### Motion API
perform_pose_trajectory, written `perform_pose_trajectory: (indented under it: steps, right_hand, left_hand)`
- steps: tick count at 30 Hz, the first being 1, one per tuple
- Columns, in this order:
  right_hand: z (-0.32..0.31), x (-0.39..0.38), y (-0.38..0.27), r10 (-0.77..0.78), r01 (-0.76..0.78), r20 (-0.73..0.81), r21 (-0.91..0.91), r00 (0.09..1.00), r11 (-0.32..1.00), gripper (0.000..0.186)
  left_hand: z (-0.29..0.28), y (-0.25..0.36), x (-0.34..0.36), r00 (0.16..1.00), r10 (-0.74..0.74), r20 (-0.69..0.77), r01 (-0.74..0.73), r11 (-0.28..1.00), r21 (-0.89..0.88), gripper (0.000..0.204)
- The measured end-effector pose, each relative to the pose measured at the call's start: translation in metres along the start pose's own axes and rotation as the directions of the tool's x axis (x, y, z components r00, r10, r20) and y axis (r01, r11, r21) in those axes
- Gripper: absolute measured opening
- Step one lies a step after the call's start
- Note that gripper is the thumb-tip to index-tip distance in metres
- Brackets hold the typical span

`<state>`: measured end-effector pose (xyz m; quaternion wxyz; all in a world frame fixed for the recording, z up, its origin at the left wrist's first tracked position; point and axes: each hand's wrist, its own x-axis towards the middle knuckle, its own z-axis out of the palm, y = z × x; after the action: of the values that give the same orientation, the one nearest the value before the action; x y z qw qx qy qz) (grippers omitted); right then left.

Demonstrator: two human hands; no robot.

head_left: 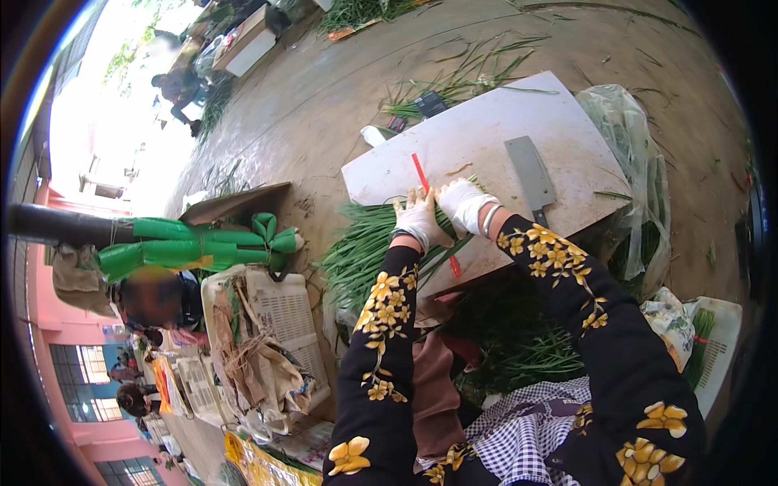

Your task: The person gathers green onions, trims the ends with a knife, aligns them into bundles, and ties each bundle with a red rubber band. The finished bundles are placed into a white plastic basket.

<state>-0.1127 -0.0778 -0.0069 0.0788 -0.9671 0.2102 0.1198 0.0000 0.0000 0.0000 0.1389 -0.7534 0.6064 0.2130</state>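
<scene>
A bundle of long green leafy stalks [365, 247] lies on the white board [389, 162]. My left hand [419, 217], in a soiled white glove, grips the bundle near its trimmed end. My right hand [463, 202], also gloved, is closed on that end, just beside the left. A red strip [418, 168] lies under the bundle, showing above and below it. To the right of my hands, a cleaver [525, 170] rests flat on the board, its handle toward me.
Loose stalks [454, 77] and a dark device [429, 104] lie beyond the board. Plastic sheeting [624, 121] is at the right. Crates [298, 340] [717, 356] flank me, with more greens [527, 364] below. People [177, 87] [158, 304] work at upper left and left, near green rolls [170, 239].
</scene>
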Motion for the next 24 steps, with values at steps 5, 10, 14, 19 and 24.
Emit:
perform_pose_trajectory:
  steps: [5,10,14,19,24]
  right_hand:
    - [0.001,0.001,0.018,0.023,-0.027,-0.085,-0.036,0.996,0.999,0.064]
    - [-0.012,-0.011,-0.013,-0.055,0.054,-0.008,-0.101,0.998,0.993,0.090]
    - [0.000,-0.017,-0.016,-0.020,0.001,-0.127,-0.149,0.992,0.989,0.095]
    - [0.007,-0.012,-0.008,0.010,-0.042,-0.203,-0.154,0.979,0.987,0.089]
    - [-0.008,-0.013,-0.008,-0.055,0.046,-0.096,-0.089,0.994,0.995,0.057]
  left_hand:
    - [0.000,0.002,0.016,0.989,0.060,-0.134,-0.075,0.991,-0.112,0.118]
    - [0.005,0.000,-0.016,0.991,-0.046,-0.125,0.041,0.998,-0.044,0.118]
    - [0.009,0.004,-0.014,0.988,-0.062,-0.140,0.053,0.997,-0.064,0.119]
    - [-0.004,0.007,-0.012,0.993,-0.017,-0.121,0.008,0.997,-0.076,0.119]
    - [0.000,0.004,-0.014,0.994,-0.040,-0.101,0.035,0.998,-0.048,0.112]
